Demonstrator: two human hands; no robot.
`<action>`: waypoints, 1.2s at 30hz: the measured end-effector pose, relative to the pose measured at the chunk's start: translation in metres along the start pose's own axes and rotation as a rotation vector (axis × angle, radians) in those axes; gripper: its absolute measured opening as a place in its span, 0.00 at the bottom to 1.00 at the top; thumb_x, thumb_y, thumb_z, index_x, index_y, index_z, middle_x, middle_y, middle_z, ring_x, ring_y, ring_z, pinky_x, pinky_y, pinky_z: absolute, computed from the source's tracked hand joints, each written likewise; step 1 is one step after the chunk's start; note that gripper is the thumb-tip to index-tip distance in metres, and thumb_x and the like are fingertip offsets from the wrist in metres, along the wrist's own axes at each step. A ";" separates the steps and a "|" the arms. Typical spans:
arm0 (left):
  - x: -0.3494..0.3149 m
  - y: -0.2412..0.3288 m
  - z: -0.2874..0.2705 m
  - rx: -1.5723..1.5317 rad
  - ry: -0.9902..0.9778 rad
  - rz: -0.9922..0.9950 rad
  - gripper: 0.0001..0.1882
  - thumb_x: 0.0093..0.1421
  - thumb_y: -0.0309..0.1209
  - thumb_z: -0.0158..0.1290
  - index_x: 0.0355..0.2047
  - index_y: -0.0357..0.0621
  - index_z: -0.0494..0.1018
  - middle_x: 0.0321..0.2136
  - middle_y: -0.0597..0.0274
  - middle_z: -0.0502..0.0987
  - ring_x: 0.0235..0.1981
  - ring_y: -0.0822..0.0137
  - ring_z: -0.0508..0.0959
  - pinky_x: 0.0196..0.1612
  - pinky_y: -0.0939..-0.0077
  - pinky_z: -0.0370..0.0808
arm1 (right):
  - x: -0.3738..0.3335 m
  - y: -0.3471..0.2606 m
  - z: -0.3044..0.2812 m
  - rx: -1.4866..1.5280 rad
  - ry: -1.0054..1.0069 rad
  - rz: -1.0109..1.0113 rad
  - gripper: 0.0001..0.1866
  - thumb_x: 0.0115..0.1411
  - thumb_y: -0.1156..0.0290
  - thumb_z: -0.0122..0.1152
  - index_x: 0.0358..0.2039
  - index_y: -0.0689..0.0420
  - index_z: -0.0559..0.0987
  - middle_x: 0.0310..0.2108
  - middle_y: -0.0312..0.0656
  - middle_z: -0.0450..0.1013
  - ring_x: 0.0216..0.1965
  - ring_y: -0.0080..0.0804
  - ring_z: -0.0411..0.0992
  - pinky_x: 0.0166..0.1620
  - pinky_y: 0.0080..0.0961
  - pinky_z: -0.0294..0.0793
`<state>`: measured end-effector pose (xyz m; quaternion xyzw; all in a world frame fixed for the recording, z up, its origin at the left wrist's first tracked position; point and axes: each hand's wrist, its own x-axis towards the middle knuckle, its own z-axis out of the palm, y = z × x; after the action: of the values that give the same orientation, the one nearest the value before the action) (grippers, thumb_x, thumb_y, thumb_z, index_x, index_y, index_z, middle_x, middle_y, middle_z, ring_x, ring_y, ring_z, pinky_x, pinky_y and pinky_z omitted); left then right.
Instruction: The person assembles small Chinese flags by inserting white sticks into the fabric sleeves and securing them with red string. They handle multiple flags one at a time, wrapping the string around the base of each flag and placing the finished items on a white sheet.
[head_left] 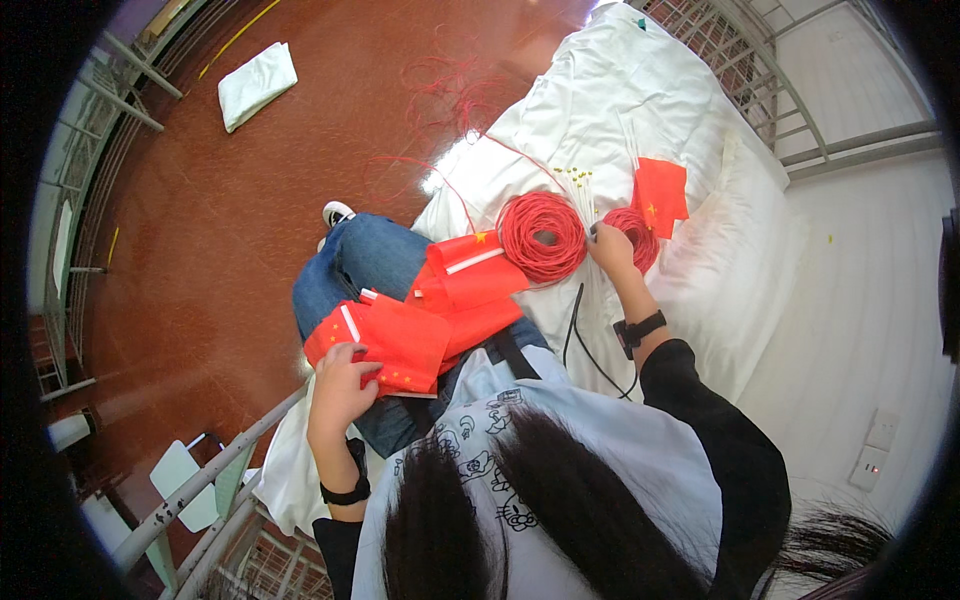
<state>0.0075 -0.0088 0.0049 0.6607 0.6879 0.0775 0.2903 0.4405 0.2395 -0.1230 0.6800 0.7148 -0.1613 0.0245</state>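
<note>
Red twine coils [514, 240] crowd gold-tipped white sticks [582, 190] on a white-sheeted bed [620, 90], a black cord [572, 324] nearby. The right grip [613, 248] pinches the sticks between the coils; the left grip [340, 388], fingers parted, rests on red flags [402, 338] across a denim-clad lap [385, 255].

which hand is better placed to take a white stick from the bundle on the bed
Probably the right: the right hand is right at the white sticks, while the left hand is farther off, at the red flags over the jeans.
</note>
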 end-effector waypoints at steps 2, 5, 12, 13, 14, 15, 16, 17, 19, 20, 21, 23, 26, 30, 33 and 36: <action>-0.003 0.002 0.003 0.000 0.025 -0.005 0.12 0.47 0.36 0.58 0.30 0.44 0.80 0.43 0.55 0.73 0.49 0.54 0.69 0.52 0.59 0.65 | -0.003 -0.005 0.000 -0.094 -0.003 0.034 0.11 0.49 0.65 0.56 0.29 0.59 0.78 0.32 0.53 0.75 0.36 0.49 0.75 0.39 0.42 0.74; -0.003 0.002 0.003 -0.034 0.066 0.016 0.14 0.48 0.38 0.59 0.30 0.42 0.80 0.41 0.54 0.75 0.48 0.54 0.70 0.51 0.60 0.65 | -0.006 -0.010 -0.008 -0.201 0.041 0.103 0.12 0.51 0.63 0.57 0.30 0.58 0.78 0.29 0.51 0.75 0.35 0.49 0.75 0.38 0.43 0.73; 0.019 0.001 0.006 -0.102 0.195 0.019 0.11 0.53 0.34 0.55 0.33 0.40 0.77 0.40 0.53 0.75 0.45 0.53 0.72 0.49 0.62 0.66 | -0.016 -0.039 -0.045 0.317 0.144 -0.165 0.11 0.54 0.69 0.51 0.36 0.59 0.74 0.30 0.52 0.74 0.34 0.50 0.73 0.37 0.42 0.71; 0.022 0.001 0.008 -0.090 0.204 0.035 0.11 0.52 0.33 0.55 0.35 0.41 0.76 0.39 0.54 0.75 0.44 0.54 0.72 0.49 0.62 0.66 | -0.017 -0.052 -0.046 0.395 0.107 -0.259 0.10 0.55 0.69 0.52 0.35 0.60 0.74 0.31 0.52 0.73 0.35 0.50 0.72 0.37 0.40 0.70; 0.025 0.001 0.011 -0.083 0.224 0.058 0.12 0.52 0.32 0.55 0.36 0.42 0.76 0.38 0.55 0.75 0.43 0.55 0.72 0.48 0.62 0.66 | -0.020 -0.066 -0.046 0.380 0.021 -0.360 0.11 0.54 0.68 0.53 0.35 0.59 0.75 0.32 0.52 0.73 0.35 0.49 0.72 0.37 0.40 0.70; 0.027 0.002 0.013 -0.079 0.242 0.079 0.13 0.52 0.32 0.55 0.38 0.43 0.75 0.37 0.56 0.75 0.42 0.56 0.72 0.47 0.63 0.67 | -0.023 -0.082 -0.042 0.408 -0.052 -0.464 0.11 0.53 0.67 0.55 0.36 0.59 0.75 0.33 0.51 0.73 0.35 0.48 0.72 0.38 0.40 0.70; 0.028 0.003 0.016 -0.061 0.266 0.078 0.14 0.52 0.31 0.55 0.40 0.43 0.74 0.38 0.56 0.75 0.43 0.56 0.72 0.47 0.62 0.67 | -0.027 -0.102 -0.033 0.415 -0.089 -0.506 0.14 0.52 0.65 0.58 0.37 0.58 0.76 0.34 0.51 0.74 0.36 0.47 0.73 0.39 0.38 0.71; 0.030 0.004 0.019 -0.048 0.290 0.073 0.15 0.52 0.31 0.55 0.41 0.43 0.73 0.38 0.56 0.75 0.43 0.56 0.72 0.47 0.62 0.67 | -0.031 -0.120 -0.023 0.443 -0.059 -0.666 0.15 0.51 0.65 0.59 0.39 0.57 0.77 0.34 0.50 0.74 0.36 0.47 0.73 0.39 0.37 0.72; 0.028 0.006 0.022 -0.051 0.282 0.060 0.16 0.53 0.31 0.54 0.43 0.43 0.72 0.40 0.56 0.74 0.44 0.55 0.72 0.48 0.62 0.66 | -0.029 -0.150 -0.008 0.313 -0.249 -0.670 0.17 0.49 0.66 0.59 0.41 0.54 0.76 0.34 0.49 0.75 0.36 0.46 0.74 0.39 0.38 0.73; 0.026 0.007 0.022 -0.067 0.251 0.051 0.16 0.54 0.32 0.53 0.44 0.43 0.72 0.41 0.55 0.74 0.45 0.54 0.72 0.49 0.62 0.66 | -0.027 -0.159 -0.002 0.259 -0.248 -0.687 0.17 0.49 0.66 0.58 0.41 0.54 0.76 0.33 0.49 0.75 0.36 0.46 0.74 0.39 0.38 0.73; 0.022 0.007 0.023 -0.081 0.236 0.054 0.16 0.55 0.32 0.52 0.44 0.42 0.72 0.42 0.55 0.74 0.46 0.54 0.71 0.50 0.62 0.66 | -0.027 -0.167 0.005 0.211 -0.256 -0.700 0.17 0.49 0.66 0.58 0.41 0.54 0.76 0.33 0.49 0.75 0.36 0.46 0.74 0.38 0.39 0.73; 0.016 0.006 0.024 -0.095 0.202 0.033 0.16 0.55 0.32 0.52 0.44 0.42 0.72 0.42 0.55 0.74 0.46 0.54 0.71 0.50 0.62 0.66 | -0.023 -0.180 0.018 0.155 -0.224 -0.744 0.13 0.50 0.65 0.56 0.37 0.55 0.77 0.30 0.48 0.75 0.34 0.46 0.74 0.37 0.40 0.73; 0.012 0.004 0.025 -0.105 0.212 0.039 0.15 0.55 0.32 0.52 0.43 0.41 0.73 0.41 0.56 0.74 0.46 0.55 0.72 0.50 0.63 0.66 | -0.015 -0.190 0.026 0.030 -0.230 -0.792 0.12 0.51 0.63 0.55 0.32 0.56 0.78 0.27 0.48 0.75 0.32 0.47 0.74 0.35 0.40 0.73; 0.013 0.003 0.023 -0.097 0.298 0.089 0.13 0.54 0.30 0.52 0.41 0.42 0.73 0.38 0.57 0.74 0.44 0.56 0.72 0.48 0.63 0.66 | -0.011 -0.191 0.002 0.199 -0.128 -0.751 0.14 0.52 0.60 0.56 0.32 0.57 0.79 0.26 0.50 0.75 0.29 0.45 0.73 0.33 0.38 0.71; 0.014 0.007 0.013 -0.078 0.359 0.124 0.13 0.54 0.29 0.52 0.41 0.41 0.73 0.38 0.56 0.74 0.43 0.57 0.72 0.47 0.63 0.66 | -0.016 -0.190 -0.042 0.525 -0.160 -0.638 0.16 0.54 0.60 0.58 0.33 0.60 0.79 0.25 0.44 0.75 0.26 0.34 0.73 0.31 0.29 0.70; 0.016 0.013 0.003 -0.088 0.412 0.156 0.14 0.54 0.29 0.52 0.41 0.41 0.73 0.39 0.57 0.74 0.43 0.57 0.73 0.47 0.64 0.66 | -0.028 -0.196 -0.087 0.962 -0.349 -0.468 0.15 0.56 0.62 0.60 0.33 0.63 0.79 0.24 0.36 0.74 0.27 0.22 0.69 0.31 0.21 0.67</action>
<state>0.0208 0.0075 0.0042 0.6689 0.6753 0.2630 0.1653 0.2670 0.2306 0.0056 0.4010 0.6778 -0.5805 -0.2067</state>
